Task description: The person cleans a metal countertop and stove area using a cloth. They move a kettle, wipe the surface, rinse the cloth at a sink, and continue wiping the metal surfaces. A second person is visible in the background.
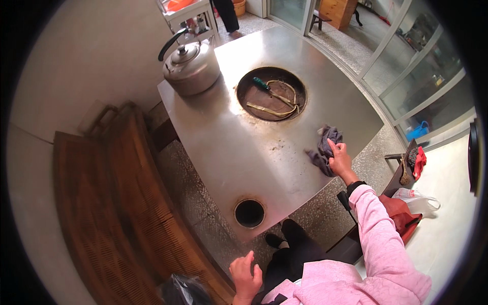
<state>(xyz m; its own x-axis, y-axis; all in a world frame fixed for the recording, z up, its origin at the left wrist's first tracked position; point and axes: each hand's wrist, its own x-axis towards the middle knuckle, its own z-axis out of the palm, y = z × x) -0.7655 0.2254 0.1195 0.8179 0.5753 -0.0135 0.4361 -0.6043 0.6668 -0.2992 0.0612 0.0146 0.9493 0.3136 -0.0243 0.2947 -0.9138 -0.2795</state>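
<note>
My right hand [340,159] presses a crumpled dark grey cloth [324,150] onto the right edge of a steel-topped table [213,152]. Fingers half curled, my left hand [246,275] is held off the table's near end and holds nothing. Dark crumbs [277,146] lie on the steel, left of the cloth. Beyond them, a round sunken plate [263,99] holds a green-handled tool [261,84] and a bent pale strip [268,110]. A metal kettle [192,68] with a black handle stands at the far left of the tabletop. Near me is a round dark hole [249,213].
A wooden slatted bench [133,183] runs along the left, with a black plastic bag [185,289] at its near end. On the right are a red bag [398,215], a white plastic bag [419,202] and glass sliding doors [408,72]. Another person's legs [227,15] show beyond the table.
</note>
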